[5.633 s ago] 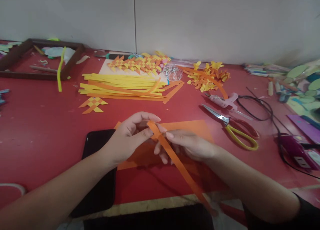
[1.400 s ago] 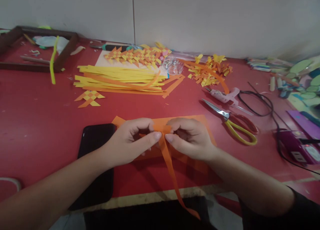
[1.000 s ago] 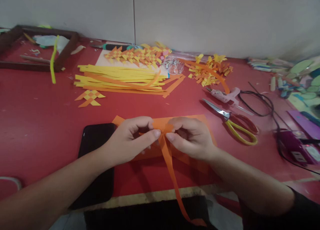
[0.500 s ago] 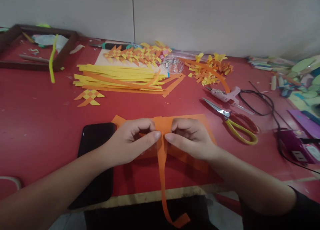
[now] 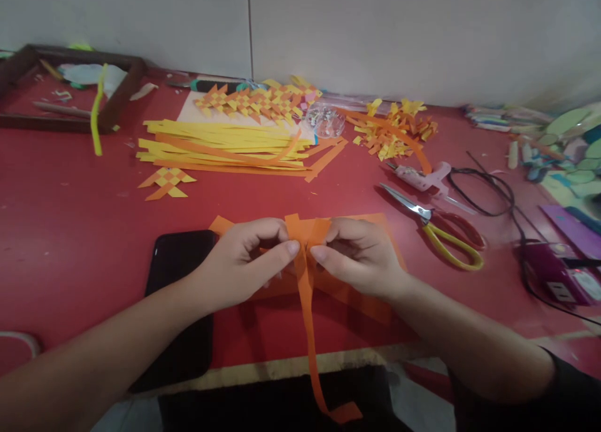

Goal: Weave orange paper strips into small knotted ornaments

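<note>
Head view: left hand [image 5: 246, 260] and right hand [image 5: 369, 257], both half curled, pinch the orange strip [image 5: 307, 313] between thumbs and fingers, thumb tips almost meeting. They're above the orange sheet [image 5: 361, 299], near the worktop's [image 5: 84, 231] front edge. Short ends poke up away from the wearer; the long axis runs toward the wearer, tail dropping past that edge, tip bending right.

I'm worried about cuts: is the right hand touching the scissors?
Apart: the head view shows bare red tabletop between the right hand and the scissors.
</note>
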`<state>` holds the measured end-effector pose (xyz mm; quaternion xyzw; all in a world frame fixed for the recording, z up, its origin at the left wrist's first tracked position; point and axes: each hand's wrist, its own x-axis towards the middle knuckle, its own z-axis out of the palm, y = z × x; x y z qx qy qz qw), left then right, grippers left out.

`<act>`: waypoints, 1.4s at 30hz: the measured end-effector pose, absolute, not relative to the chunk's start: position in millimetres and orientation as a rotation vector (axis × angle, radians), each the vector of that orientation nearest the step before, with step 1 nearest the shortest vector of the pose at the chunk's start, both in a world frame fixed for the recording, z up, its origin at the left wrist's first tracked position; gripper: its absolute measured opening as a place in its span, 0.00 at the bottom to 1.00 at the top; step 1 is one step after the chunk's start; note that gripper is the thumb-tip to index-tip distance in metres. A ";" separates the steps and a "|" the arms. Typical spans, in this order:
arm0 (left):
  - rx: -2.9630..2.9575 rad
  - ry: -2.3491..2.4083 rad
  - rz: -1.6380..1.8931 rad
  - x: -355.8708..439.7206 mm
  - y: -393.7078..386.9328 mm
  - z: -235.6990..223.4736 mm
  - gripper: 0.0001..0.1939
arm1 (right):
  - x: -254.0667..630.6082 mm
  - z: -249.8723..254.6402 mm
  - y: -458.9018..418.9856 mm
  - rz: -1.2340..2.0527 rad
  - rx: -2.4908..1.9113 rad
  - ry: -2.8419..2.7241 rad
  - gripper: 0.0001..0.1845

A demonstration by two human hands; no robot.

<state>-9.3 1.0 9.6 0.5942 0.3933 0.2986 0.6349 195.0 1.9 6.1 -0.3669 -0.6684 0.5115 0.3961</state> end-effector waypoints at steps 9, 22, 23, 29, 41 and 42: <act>1.478 0.778 0.694 -9.1 2.8 11.4 0.12 | 193.0 13.2 3.5 1.562 -0.890 -1.534 0.15; 1.272 0.891 0.622 -7.3 2.7 11.9 0.13 | 193.2 7.4 2.0 1.372 -0.956 -1.682 0.12; 1.268 0.889 0.630 -7.3 3.0 12.1 0.13 | 192.9 7.7 2.0 1.348 -0.955 -1.692 0.12; 1.199 0.857 0.656 -7.2 4.3 10.9 0.12 | 191.5 8.3 2.9 1.240 -0.953 -1.751 0.12; 1.141 0.873 0.689 -3.8 4.8 12.2 0.12 | 191.7 9.6 4.3 1.256 -0.973 -1.699 0.14; 1.146 0.862 0.672 -4.3 4.5 12.2 0.12 | 191.5 9.2 4.1 1.279 -0.980 -1.675 0.14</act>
